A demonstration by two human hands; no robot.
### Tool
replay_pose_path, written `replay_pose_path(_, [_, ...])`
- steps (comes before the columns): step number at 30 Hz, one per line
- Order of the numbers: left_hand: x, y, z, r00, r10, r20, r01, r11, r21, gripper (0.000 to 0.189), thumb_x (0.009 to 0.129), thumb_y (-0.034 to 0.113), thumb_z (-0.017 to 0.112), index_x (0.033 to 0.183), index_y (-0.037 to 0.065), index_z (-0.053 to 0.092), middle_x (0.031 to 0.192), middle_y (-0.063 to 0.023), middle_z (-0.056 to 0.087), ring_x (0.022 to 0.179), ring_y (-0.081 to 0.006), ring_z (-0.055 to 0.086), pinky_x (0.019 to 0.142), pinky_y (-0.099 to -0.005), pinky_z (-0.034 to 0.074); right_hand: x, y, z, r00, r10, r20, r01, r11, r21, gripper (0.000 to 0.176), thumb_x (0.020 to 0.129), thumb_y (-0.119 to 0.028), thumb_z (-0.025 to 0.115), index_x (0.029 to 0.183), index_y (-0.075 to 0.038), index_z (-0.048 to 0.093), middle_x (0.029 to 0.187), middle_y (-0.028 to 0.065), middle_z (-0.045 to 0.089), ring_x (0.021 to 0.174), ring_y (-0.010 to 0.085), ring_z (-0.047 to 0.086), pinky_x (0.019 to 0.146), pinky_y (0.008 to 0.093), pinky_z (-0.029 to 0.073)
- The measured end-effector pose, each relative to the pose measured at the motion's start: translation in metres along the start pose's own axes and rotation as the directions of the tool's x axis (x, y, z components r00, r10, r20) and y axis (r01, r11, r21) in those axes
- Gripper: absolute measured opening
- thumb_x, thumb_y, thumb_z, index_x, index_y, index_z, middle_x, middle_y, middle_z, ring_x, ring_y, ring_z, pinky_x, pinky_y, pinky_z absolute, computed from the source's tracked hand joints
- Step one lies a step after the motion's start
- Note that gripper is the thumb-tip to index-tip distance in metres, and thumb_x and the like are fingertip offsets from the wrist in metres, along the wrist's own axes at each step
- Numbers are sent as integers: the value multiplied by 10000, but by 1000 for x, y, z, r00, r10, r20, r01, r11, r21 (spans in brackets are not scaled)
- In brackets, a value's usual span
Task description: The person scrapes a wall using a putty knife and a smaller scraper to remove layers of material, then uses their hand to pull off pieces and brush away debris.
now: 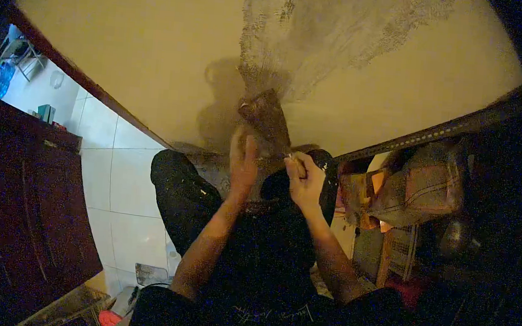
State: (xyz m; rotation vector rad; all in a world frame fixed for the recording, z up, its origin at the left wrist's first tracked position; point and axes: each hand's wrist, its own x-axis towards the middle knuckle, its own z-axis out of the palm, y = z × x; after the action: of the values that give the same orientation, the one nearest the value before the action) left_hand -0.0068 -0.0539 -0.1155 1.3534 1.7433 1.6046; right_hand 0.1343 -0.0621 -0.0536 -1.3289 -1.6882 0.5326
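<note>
A putty knife point(267, 117) with a broad dark blade is in my right hand point(306, 177), whose fingers are wrapped round its handle. Its blade points up and left, close before the yellowish wall point(159, 51). A whitish bit shows at the blade's upper left corner. My left hand point(244, 161) is just left of and below the blade, fingers stretched upward and slightly blurred, holding nothing visible. Above the blade, a rough greyish patch point(320, 39) spreads up the wall, and shadows fall left of the knife.
My bent knees point(180, 175) are close to the wall's base. On the left are a dark wooden door point(31, 206) and a pale tiled floor point(127, 183). Bags and boxes point(424, 188) are piled at the right. A folding chair point(29, 59) stands far left.
</note>
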Motion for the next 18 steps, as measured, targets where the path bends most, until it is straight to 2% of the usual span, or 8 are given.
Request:
replay_pose_path(2, [7,0,2,971,-194,142,220,954,-203,489,947,332,530,1256,-41,471,1235,-171,516,1121,-270,500,976,-347,381,-3,5,12,995,100,14,-100,990,96,186,852,-188,672,878,-20,598,684,112,621,545,152,564,551,289,471])
replay_pose_path(3, [10,0,3,935,-273,225,331,898,-289,471,961,347,512,1221,-45,511,1188,-145,568,1096,-229,518,959,-330,390,-4,22,17,999,17,49,-18,1000,25,166,866,-155,645,958,-33,578,695,132,609,558,236,587,556,346,476])
replay_pose_path(4, [11,-8,10,936,-271,225,330,898,-290,471,961,347,512,1221,-45,511,1188,-145,568,1096,-229,518,959,-330,390,-5,27,20,999,16,48,-17,1000,25,166,866,-155,645,958,-33,578,695,132,609,558,236,587,556,346,476])
replay_pose_path(6, [15,-16,22,997,-1,-71,-5,997,-82,402,949,347,543,1087,-29,565,1002,-82,599,934,-191,529,841,-313,419,-4,31,26,984,49,169,-58,997,48,164,878,-138,616,982,-34,543,688,158,589,596,332,594,555,406,464])
replay_pose_path(7, [18,-13,21,997,3,-72,-9,997,-82,402,949,347,543,1087,-29,565,1002,-82,599,934,-191,529,841,-313,419,-3,32,27,968,107,229,-115,993,23,181,886,-150,599,992,-30,514,703,193,596,632,392,598,548,440,451])
replay_pose_path(9, [28,-1,17,996,-68,60,80,972,-221,325,945,350,555,940,25,567,833,-13,541,772,-135,480,699,-303,409,3,30,29,960,120,253,-129,992,18,182,888,-168,598,966,-26,515,685,199,594,613,393,595,538,445,447])
replay_pose_path(16, [32,10,10,958,-237,164,274,923,-270,288,950,335,552,768,119,498,702,42,436,647,-72,413,568,-276,360,3,21,35,985,21,168,3,991,-136,196,889,-206,597,885,-20,538,586,207,566,517,402,567,458,455,417])
replay_pose_path(18, [30,14,15,935,-314,167,355,791,-498,275,944,339,563,770,137,496,664,57,428,594,-53,394,519,-246,323,-1,21,36,990,3,140,13,993,-115,195,893,-195,593,859,-13,533,562,186,538,473,361,540,439,411,391])
